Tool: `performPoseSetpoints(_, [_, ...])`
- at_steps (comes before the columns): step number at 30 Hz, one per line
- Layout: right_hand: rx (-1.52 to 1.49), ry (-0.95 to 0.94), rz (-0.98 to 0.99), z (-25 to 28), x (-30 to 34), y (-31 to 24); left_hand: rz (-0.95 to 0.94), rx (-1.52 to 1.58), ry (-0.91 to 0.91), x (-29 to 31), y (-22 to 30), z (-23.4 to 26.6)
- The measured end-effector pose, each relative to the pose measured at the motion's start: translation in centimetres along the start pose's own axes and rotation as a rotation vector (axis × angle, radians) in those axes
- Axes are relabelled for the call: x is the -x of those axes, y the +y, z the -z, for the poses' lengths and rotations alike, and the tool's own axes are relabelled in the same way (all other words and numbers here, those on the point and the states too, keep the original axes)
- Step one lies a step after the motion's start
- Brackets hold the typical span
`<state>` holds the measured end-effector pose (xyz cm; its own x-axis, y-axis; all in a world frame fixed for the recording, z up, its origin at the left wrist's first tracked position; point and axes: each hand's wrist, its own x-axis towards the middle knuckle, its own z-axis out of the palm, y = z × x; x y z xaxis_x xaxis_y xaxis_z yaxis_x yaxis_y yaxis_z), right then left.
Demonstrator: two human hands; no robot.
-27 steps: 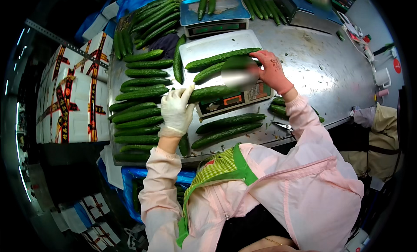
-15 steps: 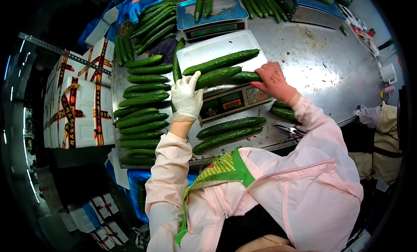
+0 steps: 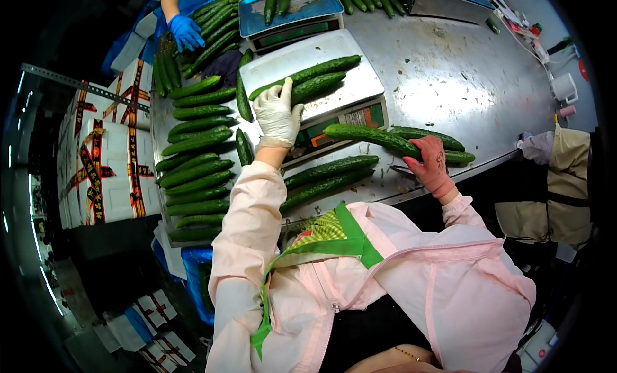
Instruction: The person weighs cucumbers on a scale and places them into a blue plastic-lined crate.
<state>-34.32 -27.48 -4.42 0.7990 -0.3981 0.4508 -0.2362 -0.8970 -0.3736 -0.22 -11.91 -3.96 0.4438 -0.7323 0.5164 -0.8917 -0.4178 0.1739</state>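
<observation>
Head view: right grip clamped on cucumber, left grip unclear; printed tape crosses white boxes.

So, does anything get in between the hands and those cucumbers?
Nothing visible but gloves. The right hand holds one cucumber by its end; the left hand is at the left ends of two cucumbers on the metal scale plate.

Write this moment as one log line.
white-gloved left hand: at two long green cucumbers on silver metal scale | coral-gloved right hand: holding another long green cucumber
</observation>
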Motion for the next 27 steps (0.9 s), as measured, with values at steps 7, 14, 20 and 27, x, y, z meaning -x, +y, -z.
performPoseSetpoints(7, [0.039,0.062,-0.014,-0.3,1.1,-1.1,-0.081,0.2,0.112,7.2,0.8,5.1])
performPoseSetpoints(14, [-0.173,-0.221,0.292,-3.5,-0.8,-6.0,-0.397,0.09,0.011,15.8,4.9,8.1])
performPoseSetpoints(20, [-0.226,-0.271,0.376,-6.4,-2.4,-10.3,-0.111,-0.034,-0.44,17.1,4.1,9.4])
performPoseSetpoints(27, [-0.272,-0.318,0.28,-6.9,-1.7,-10.6,0.034,0.085,-0.418,20.7,2.7,9.0])
